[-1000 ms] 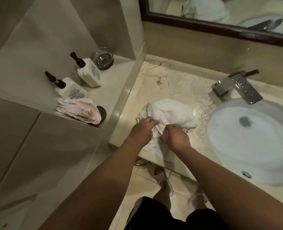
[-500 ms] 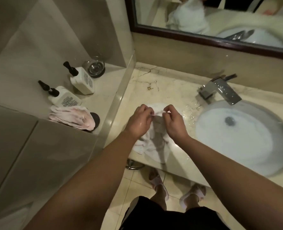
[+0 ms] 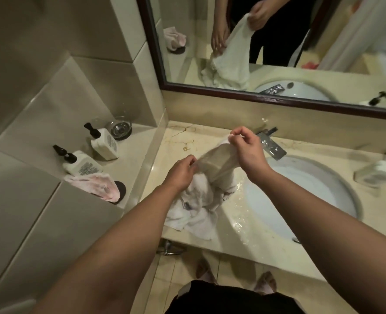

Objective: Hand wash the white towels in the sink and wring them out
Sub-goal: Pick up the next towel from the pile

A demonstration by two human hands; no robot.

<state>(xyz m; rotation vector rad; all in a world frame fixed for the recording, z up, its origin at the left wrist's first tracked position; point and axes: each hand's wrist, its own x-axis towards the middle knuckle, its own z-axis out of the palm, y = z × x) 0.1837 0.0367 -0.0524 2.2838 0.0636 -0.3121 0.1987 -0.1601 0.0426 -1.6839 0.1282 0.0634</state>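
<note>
Marble worktop (image 3: 210, 137), wet beside the round sink (image 3: 312, 189), carries our heap of white towels (image 3: 194, 211) at its front edge, left of the basin. We pinch the top edge of one towel (image 3: 219, 164) with both hands: our left hand (image 3: 183, 174) grips it low, our right hand (image 3: 247, 150) lifts a corner higher, before the tap (image 3: 271, 145). On the side ledge (image 3: 133, 159) stand two pump bottles (image 3: 103, 143), a glass (image 3: 119, 128) and a pink cloth (image 3: 94, 184).

Left hand (image 3: 182, 172) pinching low; right hand (image 3: 247, 150) pinching higher, forearms extended.
</note>
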